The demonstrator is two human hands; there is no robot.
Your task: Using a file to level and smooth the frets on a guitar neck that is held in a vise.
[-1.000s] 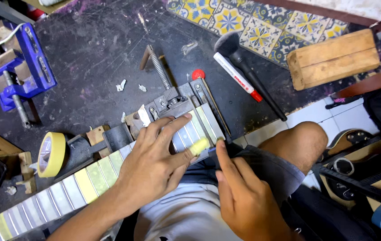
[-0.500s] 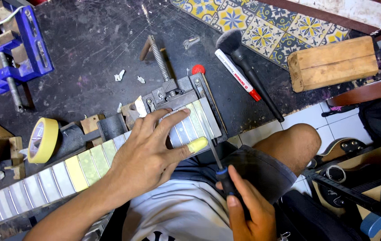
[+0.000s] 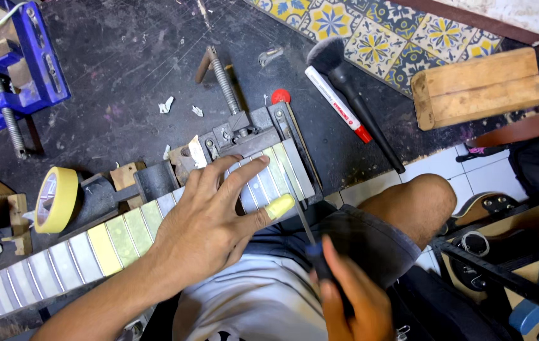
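On scuffed black floor, left hand [image 3: 209, 227] fingers spread flat on taped fretboard [image 3: 124, 233]; right hand [image 3: 351, 303] grips slim screwdriver [image 3: 310, 237].

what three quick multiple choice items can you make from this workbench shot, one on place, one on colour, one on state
1. Where is the tape roll?
A. left of the left hand
B. on the tiled strip
C. on the wooden block

2. What colour is the vise?
A. red
B. blue
C. green

3. What is the left hand doing?
A. resting flat on the guitar neck
B. lifting the marker
C. hanging free

Answers:
1. A, it stands on the dark benchtop at far left.
2. B, its frame is bright blue.
3. A, fingers spread across the taped frets, while the right hand holds a thin tool.
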